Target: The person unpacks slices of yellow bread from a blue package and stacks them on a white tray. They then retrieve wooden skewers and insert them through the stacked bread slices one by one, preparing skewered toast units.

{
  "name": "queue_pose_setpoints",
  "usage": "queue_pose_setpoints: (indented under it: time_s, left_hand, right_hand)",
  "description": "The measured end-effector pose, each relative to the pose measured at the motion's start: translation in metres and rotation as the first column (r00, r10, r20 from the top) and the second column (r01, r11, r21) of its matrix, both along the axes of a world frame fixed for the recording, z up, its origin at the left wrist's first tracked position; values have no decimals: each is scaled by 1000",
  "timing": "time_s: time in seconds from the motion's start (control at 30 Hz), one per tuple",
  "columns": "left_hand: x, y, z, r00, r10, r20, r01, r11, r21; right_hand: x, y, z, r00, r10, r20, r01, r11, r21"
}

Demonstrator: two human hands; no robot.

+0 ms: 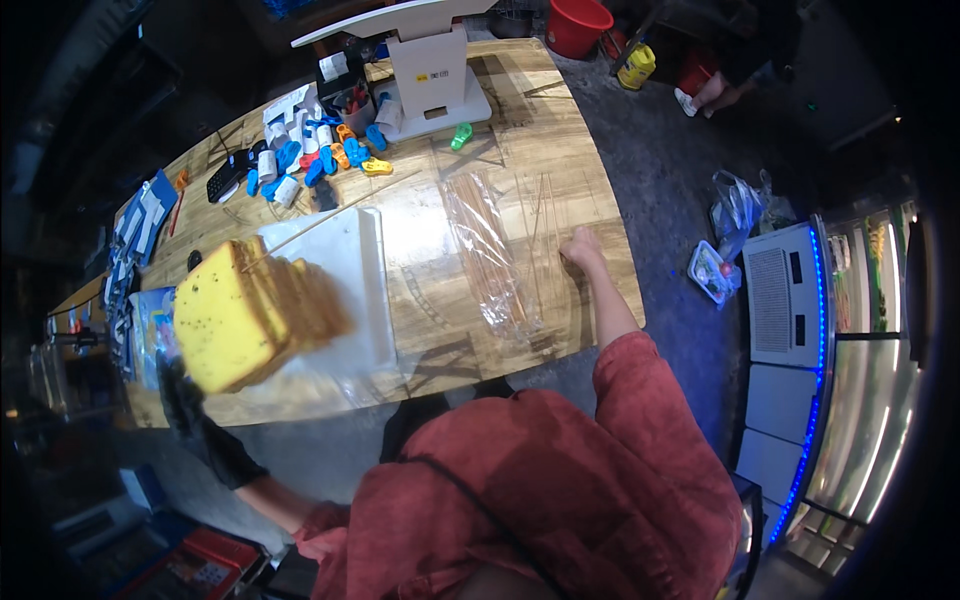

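Note:
My left hand point(191, 416), in a black glove, grips a stack of square yellow slices point(229, 319) by its lower left edge. The slices look like bread or cake with dark specks; blur hides their far side. A thin bamboo skewer point(330, 217) slants across the top of the stack. Under and behind the stack lies a white tray point(375, 292). My right hand point(583, 247), bare and with curled fingers, rests at the table's right side beside several loose bamboo skewers point(546, 214). Whether it pinches one is hidden. A clear plastic bag of skewers point(487, 255) lies between the hands.
On the wooden table point(435, 330) stands a white monitor stand point(431, 82). Coloured clips point(352, 154) with paper slips lie left of it. Red bucket point(577, 28), yellow jug point(637, 66) and plastic bags point(739, 202) are on the floor. Another person's legs point(709, 97) show at upper right.

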State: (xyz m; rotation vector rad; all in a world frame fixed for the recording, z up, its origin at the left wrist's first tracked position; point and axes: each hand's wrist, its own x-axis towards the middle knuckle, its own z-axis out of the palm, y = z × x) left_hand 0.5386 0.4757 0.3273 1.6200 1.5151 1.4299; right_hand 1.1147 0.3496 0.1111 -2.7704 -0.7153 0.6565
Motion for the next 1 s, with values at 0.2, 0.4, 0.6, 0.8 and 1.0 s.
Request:
queue_pose_setpoints:
  time_s: [0.2, 0.4, 0.6, 0.8, 1.0]
  left_hand:
    - [42, -6, 35, 1000, 5, -31, -5, 1000, 8]
    - [40, -10, 23, 996, 52, 73, -52, 999, 0]
    - [42, -17, 34, 984, 54, 167, -37, 994, -104]
    - [45, -17, 42, 979, -31, 201, 62, 987, -150]
    - [58, -14, 49, 990, -34, 135, 56, 985, -163]
  right_hand:
    - [30, -30, -4, 983, -45, -176, 79, 978, 191]
    - [-35, -26, 126, 591, 369, -718, 580, 424, 695]
    - [-150, 19, 224, 440, 710, -549, 372, 412, 831]
    - [-194, 59, 239, 178, 845, -505, 562, 333, 757]
    - [-218, 81, 225, 39, 868, -495, 670, 345, 658]
